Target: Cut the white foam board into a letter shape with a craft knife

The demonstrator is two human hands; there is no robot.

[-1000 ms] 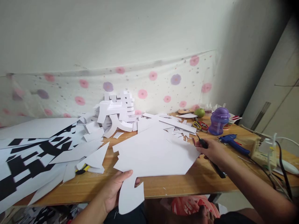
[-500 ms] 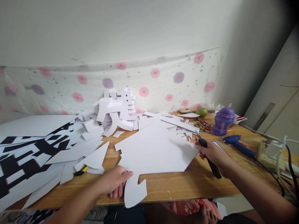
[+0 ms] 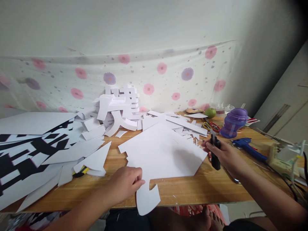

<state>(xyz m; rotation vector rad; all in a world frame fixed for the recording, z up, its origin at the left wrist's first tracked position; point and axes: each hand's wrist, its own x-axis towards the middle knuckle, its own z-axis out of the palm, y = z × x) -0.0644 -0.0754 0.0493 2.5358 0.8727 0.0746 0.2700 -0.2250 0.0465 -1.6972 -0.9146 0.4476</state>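
A large white foam-board sheet (image 3: pixel 163 154) with cut, notched edges lies in front of me, its curved lower piece reaching past the table's front edge. At its left edge, my left hand (image 3: pixel 128 181) is closed, with thumb and index finger pinching the board; the other fingers are tucked from sight. My right hand (image 3: pixel 222 154), beside the sheet's right corner, is wrapped round a black utility knife (image 3: pixel 215 154). The knife stands roughly upright with its tip pointing up, clear of the board.
Loose white cutouts (image 3: pixel 93 152) and black-and-white printed sheets (image 3: pixel 31 160) cover the left, with a yellow-black cutter (image 3: pixel 80 172) among them. Behind stands an assembled white model (image 3: pixel 117 109). On the right are scissors (image 3: pixel 211 126), a purple bottle (image 3: pixel 233 123), a blue glue gun (image 3: pixel 249 149) and a power strip.
My right hand has tilted the knife more upright and moved it slightly right. My left hand has shifted right and its grip looks changed, while the board sits a little further right.
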